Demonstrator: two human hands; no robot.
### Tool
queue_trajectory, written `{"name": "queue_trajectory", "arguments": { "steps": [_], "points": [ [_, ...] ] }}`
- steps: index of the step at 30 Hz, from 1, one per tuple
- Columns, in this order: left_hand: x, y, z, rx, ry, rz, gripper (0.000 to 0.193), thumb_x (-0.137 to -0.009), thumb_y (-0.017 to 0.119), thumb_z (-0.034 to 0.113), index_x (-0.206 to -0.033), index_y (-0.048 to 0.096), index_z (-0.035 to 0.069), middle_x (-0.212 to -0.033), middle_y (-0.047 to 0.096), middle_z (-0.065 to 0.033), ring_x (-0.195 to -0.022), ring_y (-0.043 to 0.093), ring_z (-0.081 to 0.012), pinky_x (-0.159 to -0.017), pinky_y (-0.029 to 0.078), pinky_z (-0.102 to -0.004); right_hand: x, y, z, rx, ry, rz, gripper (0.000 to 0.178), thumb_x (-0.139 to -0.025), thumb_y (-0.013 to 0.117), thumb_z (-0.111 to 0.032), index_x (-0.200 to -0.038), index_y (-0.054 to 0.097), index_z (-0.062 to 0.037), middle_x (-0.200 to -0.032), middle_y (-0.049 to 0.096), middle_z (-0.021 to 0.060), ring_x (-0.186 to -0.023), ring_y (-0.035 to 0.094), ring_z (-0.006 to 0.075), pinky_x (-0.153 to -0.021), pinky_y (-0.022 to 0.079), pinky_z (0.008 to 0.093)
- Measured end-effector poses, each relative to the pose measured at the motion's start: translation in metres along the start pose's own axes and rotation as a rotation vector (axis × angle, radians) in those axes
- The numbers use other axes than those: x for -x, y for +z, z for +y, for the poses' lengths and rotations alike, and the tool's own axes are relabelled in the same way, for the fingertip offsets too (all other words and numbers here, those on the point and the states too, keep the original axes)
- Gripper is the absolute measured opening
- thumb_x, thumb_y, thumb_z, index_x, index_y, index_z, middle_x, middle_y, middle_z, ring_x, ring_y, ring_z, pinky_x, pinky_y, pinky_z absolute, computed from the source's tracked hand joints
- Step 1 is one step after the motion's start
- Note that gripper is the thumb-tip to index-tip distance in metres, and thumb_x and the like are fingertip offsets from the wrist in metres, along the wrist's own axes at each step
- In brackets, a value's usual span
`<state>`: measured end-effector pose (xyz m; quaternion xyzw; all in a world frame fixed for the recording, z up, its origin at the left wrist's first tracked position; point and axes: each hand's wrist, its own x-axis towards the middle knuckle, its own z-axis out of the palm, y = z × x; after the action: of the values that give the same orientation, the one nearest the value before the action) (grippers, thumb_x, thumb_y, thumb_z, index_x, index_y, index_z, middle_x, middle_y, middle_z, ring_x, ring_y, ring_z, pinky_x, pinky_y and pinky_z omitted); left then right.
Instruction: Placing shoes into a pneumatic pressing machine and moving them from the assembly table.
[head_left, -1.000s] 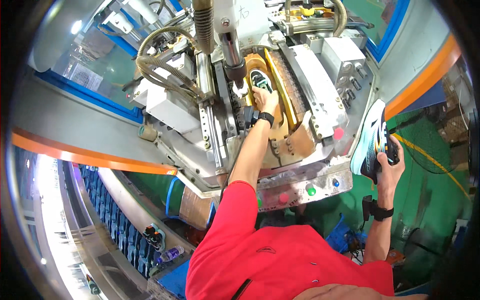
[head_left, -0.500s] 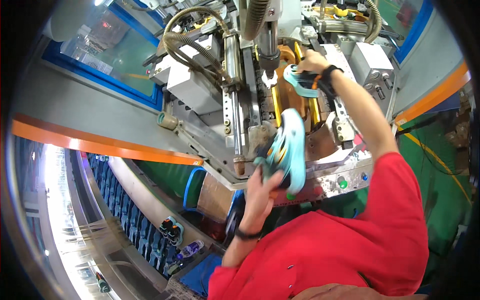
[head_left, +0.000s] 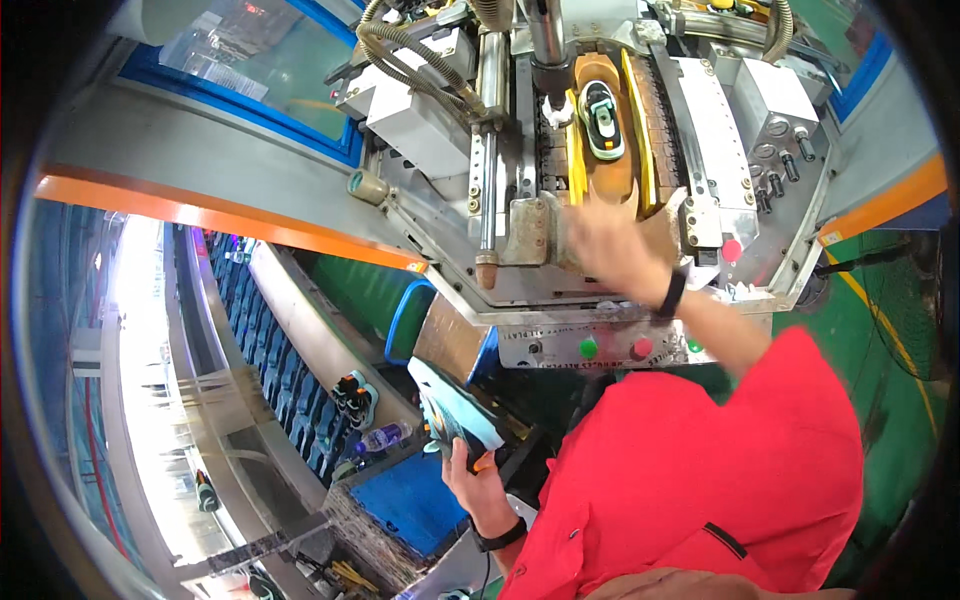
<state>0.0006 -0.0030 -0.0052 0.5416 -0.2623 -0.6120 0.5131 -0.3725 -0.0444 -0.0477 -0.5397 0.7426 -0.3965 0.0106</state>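
Observation:
My left hand (head_left: 477,492) is closed around a light-blue and black sneaker (head_left: 455,405), held low at the left, over the gap beside the blue mat. The shoe is tilted with its pale sole side turned up and outward. Another sneaker (head_left: 602,118), dark with a pale sole edge, sits upright in the machine's brown cradle (head_left: 610,185), between two yellow bars (head_left: 640,125). My right hand (head_left: 620,258) is over the front edge of the machine, apart from that shoe. Motion blurs its fingers, though they look stretched out, and nothing shows in them.
A metal cylinder (head_left: 548,50) stands close left of the cradle. Buttons line the front panel (head_left: 565,350). A conveyor (head_left: 290,350) at the left carries a pair of shoes (head_left: 356,398). Nearby are a bottle (head_left: 385,437) and a blue mat (head_left: 415,503). An orange-edged guard (head_left: 230,225) borders the machine.
My right hand has let go of a sneaker, now in the cradle, and pulled back toward me. My left hand has carried its sneaker down and left. The view has shifted.

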Motion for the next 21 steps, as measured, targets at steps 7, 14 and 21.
{"name": "queue_trajectory", "arguments": {
  "steps": [7, 14, 21],
  "points": [
    [0.034, 0.03, -0.012, 0.044, -0.106, -0.034, 0.029, -0.09, 0.059, 0.013, -0.116, 0.058, 0.002, -0.103, 0.063, -0.0062, -0.092, 0.062, -0.0187, -0.072, 0.049, -0.0325, 0.165, 0.161, 0.036, -0.119, -0.182, -0.282, 0.015, -0.081, 0.06, -0.013, -0.095, 0.057, -0.0084, -0.095, 0.052, 0.011, -0.091, 0.056, 0.0314, -0.069, 0.052, 0.0414],
    [0.047, 0.019, -0.021, 0.094, -0.11, -0.06, 0.029, -0.091, 0.06, 0.015, -0.116, 0.059, 0.002, -0.113, 0.065, -0.0101, -0.104, 0.062, -0.0256, -0.089, 0.048, -0.0438, 0.147, 0.15, 0.045, -0.266, -0.117, -0.433, 0.014, -0.081, 0.059, -0.01, -0.093, 0.055, -0.0062, -0.091, 0.052, 0.0156, -0.091, 0.058, 0.0325, -0.067, 0.052, 0.0419],
    [0.029, 0.001, -0.029, 0.163, -0.135, -0.108, 0.034, -0.091, 0.061, 0.015, -0.122, 0.057, 0.004, -0.115, 0.064, -0.0114, -0.106, 0.061, -0.0276, -0.092, 0.049, -0.0476, -0.136, -0.133, 0.003, -0.395, -0.354, 0.779, 0.034, -0.076, 0.076, -0.013, -0.104, 0.059, -0.0021, -0.088, 0.065, 0.0122, -0.071, 0.061, 0.0225, -0.063, 0.049, 0.0315]
  ]
}}
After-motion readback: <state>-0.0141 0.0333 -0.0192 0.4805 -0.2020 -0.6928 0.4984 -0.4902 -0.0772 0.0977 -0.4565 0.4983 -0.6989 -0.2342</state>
